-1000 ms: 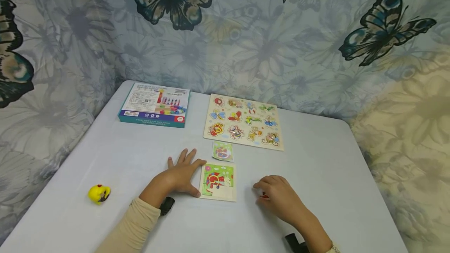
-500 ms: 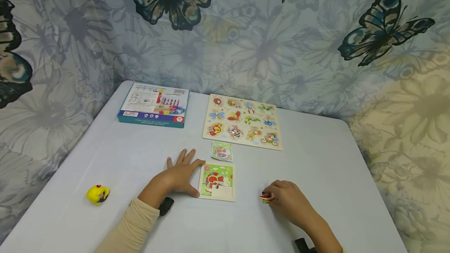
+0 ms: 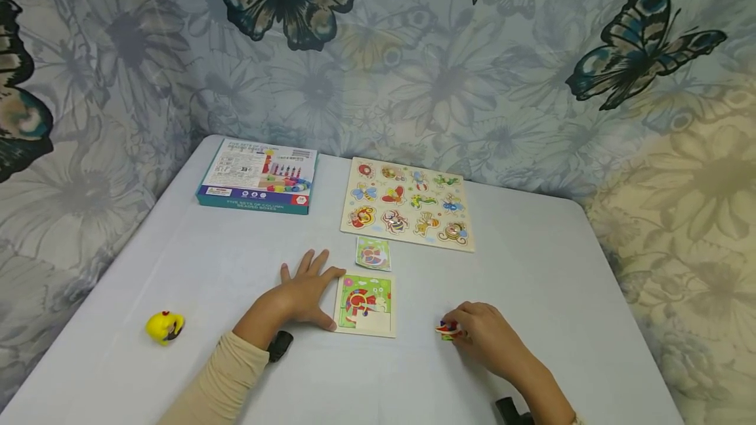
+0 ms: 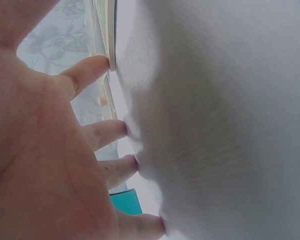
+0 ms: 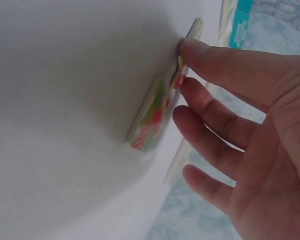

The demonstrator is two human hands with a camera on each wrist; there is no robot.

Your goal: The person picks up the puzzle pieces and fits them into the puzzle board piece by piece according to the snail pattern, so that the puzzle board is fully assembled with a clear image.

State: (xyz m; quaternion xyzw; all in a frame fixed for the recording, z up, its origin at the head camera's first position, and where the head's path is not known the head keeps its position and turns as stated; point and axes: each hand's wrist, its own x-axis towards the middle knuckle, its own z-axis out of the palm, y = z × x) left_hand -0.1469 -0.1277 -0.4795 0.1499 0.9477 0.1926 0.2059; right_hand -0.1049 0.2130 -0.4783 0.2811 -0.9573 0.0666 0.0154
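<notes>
A small square jigsaw puzzle (image 3: 364,303) with a snail picture lies flat on the table; its lower right corner shows bare wood. My left hand (image 3: 301,295) has its fingers spread on the table, with thumb and index finger touching the puzzle's left edge. To the right of it, my right hand (image 3: 481,333) pinches a red and white puzzle piece (image 5: 179,75) between thumb and fingertips. Another puzzle piece (image 5: 151,117), green and red, lies on the table beside that one in the right wrist view. The hand partly hides both pieces in the head view.
Behind the puzzle lies a small picture card (image 3: 373,254). Farther back are a wooden insect peg board (image 3: 407,205) and a flat teal box (image 3: 257,177). A yellow toy (image 3: 165,327) sits at the left. A patterned wall (image 3: 449,84) borders the table's back.
My right hand has shifted slightly right and toward me since a second ago, and red and green pieces now show at its fingertips. My left hand and the puzzle have stayed put.
</notes>
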